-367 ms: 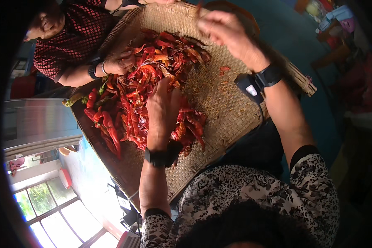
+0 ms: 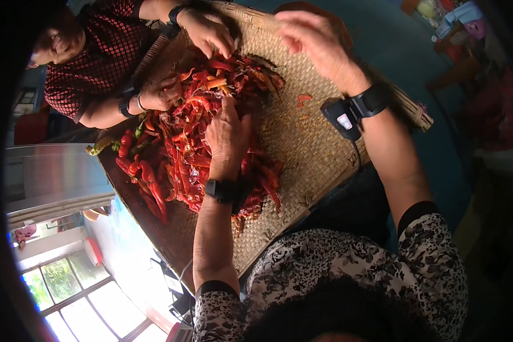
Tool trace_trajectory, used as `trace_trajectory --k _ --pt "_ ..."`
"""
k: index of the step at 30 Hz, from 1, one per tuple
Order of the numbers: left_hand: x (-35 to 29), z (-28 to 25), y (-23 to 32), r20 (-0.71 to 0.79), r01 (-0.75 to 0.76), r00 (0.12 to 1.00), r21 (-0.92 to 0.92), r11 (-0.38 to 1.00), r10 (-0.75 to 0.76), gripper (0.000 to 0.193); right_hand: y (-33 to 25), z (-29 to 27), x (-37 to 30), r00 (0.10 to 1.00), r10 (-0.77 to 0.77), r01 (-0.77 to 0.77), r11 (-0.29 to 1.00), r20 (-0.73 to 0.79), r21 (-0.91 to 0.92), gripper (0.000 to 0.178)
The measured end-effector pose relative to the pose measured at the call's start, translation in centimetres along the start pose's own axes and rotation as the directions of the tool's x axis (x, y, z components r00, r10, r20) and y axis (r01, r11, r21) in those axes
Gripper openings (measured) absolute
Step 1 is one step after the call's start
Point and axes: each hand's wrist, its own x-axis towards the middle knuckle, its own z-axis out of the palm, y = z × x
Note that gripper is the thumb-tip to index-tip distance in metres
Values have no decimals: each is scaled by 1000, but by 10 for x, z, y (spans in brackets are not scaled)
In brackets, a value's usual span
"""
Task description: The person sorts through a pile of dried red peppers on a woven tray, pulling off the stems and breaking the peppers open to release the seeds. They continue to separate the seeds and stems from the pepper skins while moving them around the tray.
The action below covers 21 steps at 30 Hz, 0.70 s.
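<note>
A heap of dried red chili peppers (image 2: 188, 154) lies on a woven bamboo tray (image 2: 325, 154). My left hand (image 2: 228, 137) rests on the middle of the heap, its index finger stretched over the chilies and the thumb apart; its other fingers are partly hidden. Over the far right part of the tray, my right hand (image 2: 313, 43) is raised, slightly blurred, with fingers apart and nothing visible in them. Across the heap, a co-worker's one hand (image 2: 159, 94) is at its left edge, while their other hand (image 2: 211, 37) reaches over its far side.
Pale seeds (image 2: 285, 139) and a small red chili piece (image 2: 304, 100) lie on the tray's right half. Smoother, fresher-looking red peppers (image 2: 148, 176) and a greenish one (image 2: 100, 145) sit at the left edge. A rolled woven edge (image 2: 419, 117) sticks out at right.
My right hand has opened, and the dark chili-like piece at its fingertips no longer shows. My left hand has shifted slightly farther away. The co-worker's far hand has come in over the heap.
</note>
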Motion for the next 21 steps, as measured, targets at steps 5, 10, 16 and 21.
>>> trace_trajectory --k 5,10,16,21 --pt "-17 -7 5 51 -13 998 -326 945 31 29 13 29 -17 803 -29 264 913 596 -310 28" --pt "-39 -34 20 78 103 994 -537 837 -72 21 11 49 -40 683 205 309 789 702 -531 32" --pt "-52 -40 19 74 92 995 -572 815 -61 17 17 51 -49 588 193 497 680 786 -539 38" --pt "-54 -37 8 68 65 997 -713 698 -24 17 1 59 -50 587 227 469 688 777 -554 21"
